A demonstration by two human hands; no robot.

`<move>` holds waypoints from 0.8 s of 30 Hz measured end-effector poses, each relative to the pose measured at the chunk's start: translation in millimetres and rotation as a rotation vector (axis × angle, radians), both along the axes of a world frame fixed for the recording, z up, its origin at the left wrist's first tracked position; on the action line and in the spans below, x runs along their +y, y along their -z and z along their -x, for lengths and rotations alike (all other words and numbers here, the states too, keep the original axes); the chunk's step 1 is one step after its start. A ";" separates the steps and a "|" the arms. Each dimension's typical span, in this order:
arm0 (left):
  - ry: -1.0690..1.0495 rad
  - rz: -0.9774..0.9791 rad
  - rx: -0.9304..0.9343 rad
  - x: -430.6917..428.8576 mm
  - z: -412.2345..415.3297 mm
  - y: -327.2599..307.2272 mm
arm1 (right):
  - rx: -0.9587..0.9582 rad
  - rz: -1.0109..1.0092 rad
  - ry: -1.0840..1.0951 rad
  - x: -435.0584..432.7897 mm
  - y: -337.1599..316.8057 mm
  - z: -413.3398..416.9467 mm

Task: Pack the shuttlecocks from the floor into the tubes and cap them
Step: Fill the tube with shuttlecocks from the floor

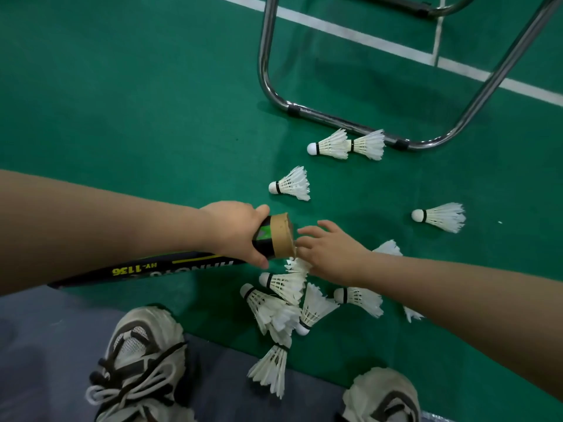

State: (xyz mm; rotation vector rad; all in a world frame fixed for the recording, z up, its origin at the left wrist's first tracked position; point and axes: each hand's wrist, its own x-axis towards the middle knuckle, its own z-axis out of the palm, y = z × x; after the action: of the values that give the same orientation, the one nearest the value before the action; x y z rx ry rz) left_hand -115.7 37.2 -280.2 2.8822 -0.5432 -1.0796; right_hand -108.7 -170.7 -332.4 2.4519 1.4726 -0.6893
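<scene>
My left hand (236, 229) grips a black shuttlecock tube (146, 269) with yellow lettering, held near its tan cardboard mouth (283, 239), which points right. My right hand (330, 254) is at that mouth with fingers spread; a shuttlecock's white feathers (297, 264) show just under it, and I cannot tell whether the fingers grip it. Several white feather shuttlecocks lie on the green floor: a pile (280, 309) below my hands, one (291, 184) above the tube, a pair (347, 145) by the chair frame, one (440, 216) to the right.
A chrome tubular chair frame (335, 118) rests on the green court floor at the top right, crossed by white court lines (359, 35). My two pale sneakers (140, 363) stand at the bottom on a grey strip of floor (45, 345).
</scene>
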 end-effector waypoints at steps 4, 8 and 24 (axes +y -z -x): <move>0.002 0.004 -0.014 -6.2 -3.2 -1.8 | -0.017 -0.070 0.209 -16.0 -0.7 -13.8; 0.012 -0.005 -0.027 -17.2 -4.9 -4.4 | 0.121 -0.228 0.719 -32.6 -10.1 -21.3; 0.030 0.087 -0.071 -67.9 -6.0 -23.9 | 0.940 -0.970 1.469 -60.5 -72.8 26.1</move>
State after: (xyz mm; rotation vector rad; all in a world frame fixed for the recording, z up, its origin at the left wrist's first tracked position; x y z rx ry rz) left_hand -109.7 -30.7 -256.3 2.8544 -0.6224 -0.9356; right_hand -134.7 -231.2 -259.6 4.0700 -0.6241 -1.8020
